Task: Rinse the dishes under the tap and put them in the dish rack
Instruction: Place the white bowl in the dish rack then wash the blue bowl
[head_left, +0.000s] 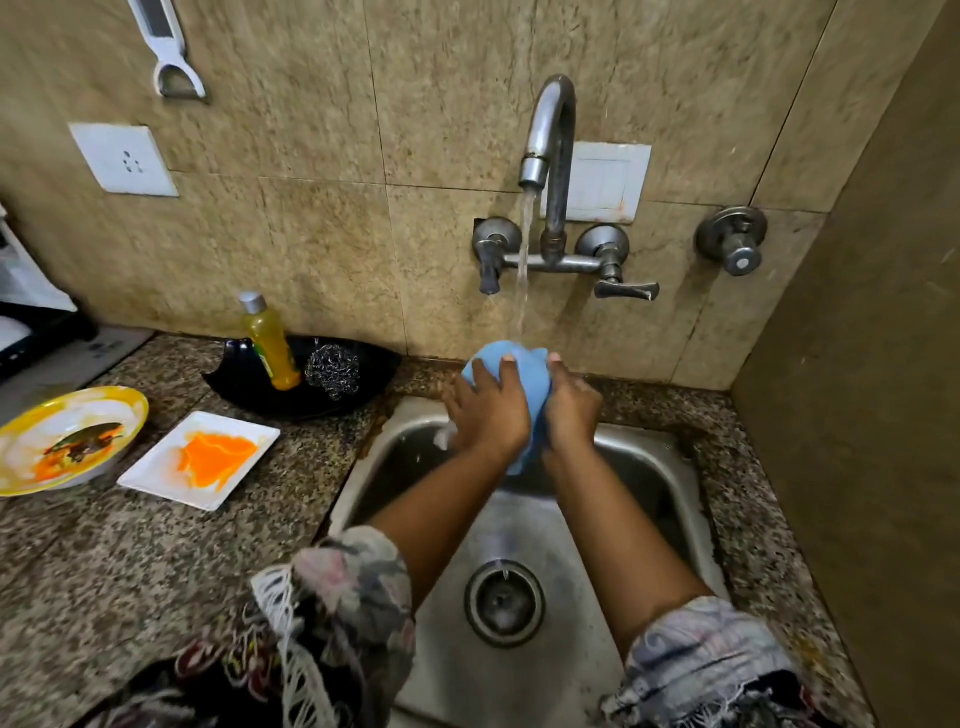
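Beige stone tiles (322, 249) back a speckled granite desk (130, 561) into which a steel sink (639, 467) is set. Water is poured from the curved tap (551, 135) onto a blue cloth (524, 364), which is held over the back of the sink. The cloth is gripped by both hands: the left hand (488, 410) is curled round its left side and the right hand (571, 405) is closed on its right side, the two nearly touching. Left of the sink, a soiled square white plate (156, 467) is seen on the desk, with a yellow-rimmed bowl (104, 400) smeared with food just beside it. Behind them, a yellow soap bottle (270, 343) and a steel scrubber (332, 371) are kept in a black dish (244, 379).
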